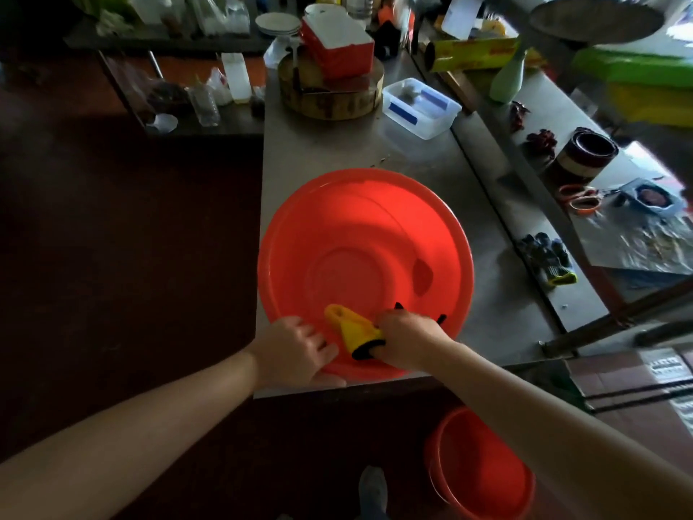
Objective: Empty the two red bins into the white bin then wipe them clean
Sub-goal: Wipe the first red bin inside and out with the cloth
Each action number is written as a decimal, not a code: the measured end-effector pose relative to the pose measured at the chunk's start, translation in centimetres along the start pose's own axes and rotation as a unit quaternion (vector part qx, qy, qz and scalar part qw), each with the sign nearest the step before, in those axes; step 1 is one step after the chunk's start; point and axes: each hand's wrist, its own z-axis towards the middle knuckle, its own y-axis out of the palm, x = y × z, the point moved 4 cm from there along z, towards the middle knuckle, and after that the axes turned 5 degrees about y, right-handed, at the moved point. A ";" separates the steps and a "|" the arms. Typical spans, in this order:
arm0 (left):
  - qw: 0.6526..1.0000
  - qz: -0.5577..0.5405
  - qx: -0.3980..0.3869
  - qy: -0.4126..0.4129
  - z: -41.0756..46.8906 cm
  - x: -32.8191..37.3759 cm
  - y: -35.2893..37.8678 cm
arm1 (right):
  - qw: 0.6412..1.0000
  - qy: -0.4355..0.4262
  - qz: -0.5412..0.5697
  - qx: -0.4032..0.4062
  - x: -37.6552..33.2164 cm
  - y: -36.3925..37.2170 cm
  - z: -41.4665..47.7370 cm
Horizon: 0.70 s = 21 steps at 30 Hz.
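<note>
Wiping the big red basin (365, 257) on the bench (487, 227).
Right hand (407, 337) closed on a yellow-and-black cloth (354, 328) at the near inside wall; left hand (296, 349) clamped on the near rim, just left; unwiped bowl stretching far. Second red bin (483, 467) on the floor, near right.

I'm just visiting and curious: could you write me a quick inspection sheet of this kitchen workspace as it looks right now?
Surface: steel table, mostly bare around the basin.
Job's things: big red basin on the table's near edge, looks empty; second red bin on the floor below; white bin not seen.
Clutter: clear plastic tub, round chopping block with a red-and-white box on it, dark gloves, orange scissors.
Hands: left hand grips the basin's near rim; right hand presses a yellow-and-black cloth inside the basin.
Cables: nothing seen.
Surroundings: dim room, dark floor, crowded side shelf on the left.
</note>
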 end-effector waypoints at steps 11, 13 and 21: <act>0.997 0.017 0.029 0.074 -2.1 5.9 0.8 | 0.926 0.105 0.224 -0.286 -1.5 4.2 1.7; 0.997 0.022 0.025 0.069 -2.5 6.4 1.0 | 0.907 0.114 0.285 -0.288 -0.8 4.6 2.9; 0.997 0.013 0.024 0.069 -2.0 7.0 1.1 | 0.891 0.104 0.336 -0.288 -0.9 6.3 4.8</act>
